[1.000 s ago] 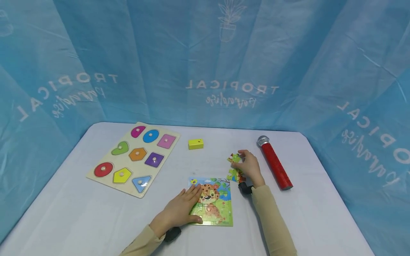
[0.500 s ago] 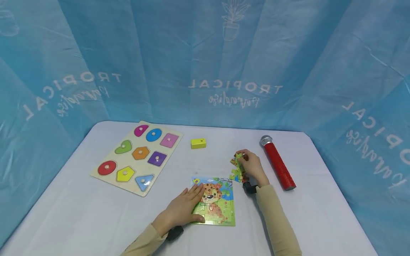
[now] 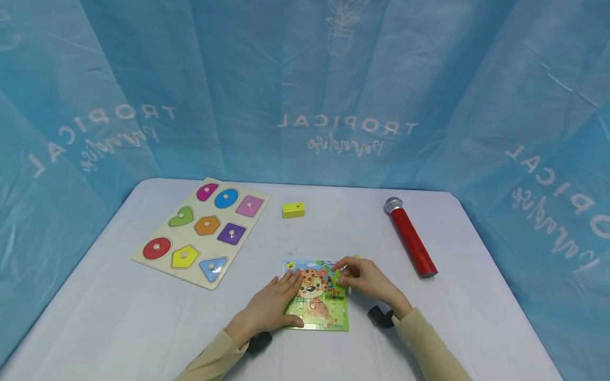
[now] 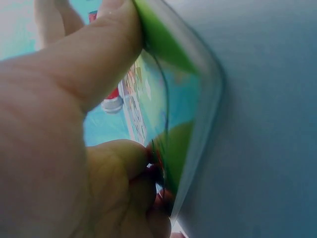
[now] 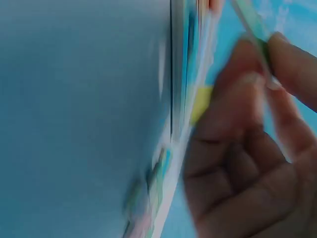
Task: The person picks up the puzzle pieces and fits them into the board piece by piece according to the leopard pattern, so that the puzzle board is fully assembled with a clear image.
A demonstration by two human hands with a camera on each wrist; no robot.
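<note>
A square jigsaw puzzle (image 3: 316, 312) with a spotted cub picture lies on the table in the head view. My left hand (image 3: 269, 307) rests flat across its left side, fingers straight; in the left wrist view its thumb (image 4: 106, 47) lies along the puzzle's edge. Over the right part of the picture, my right hand (image 3: 369, 280) pinches a green puzzle piece (image 3: 336, 292) between thumb and fingertips. The right wrist view catches that piece edge-on (image 5: 252, 32), tilted and apart from the board. Behind the right hand, loose pieces (image 3: 356, 256) are mostly hidden.
A shape-peg board (image 3: 190, 239) with colourful shapes lies at the left. Toward the back stands a small yellow block (image 3: 293, 210). At the right lies a red toy microphone (image 3: 412, 241). Blue printed cloth (image 3: 305, 95) hangs behind the white table (image 3: 143, 317).
My right hand has picked up a puzzle piece from the loose ones at the upper right and brought it left and nearer, over the puzzle. The left hand stays in place.
</note>
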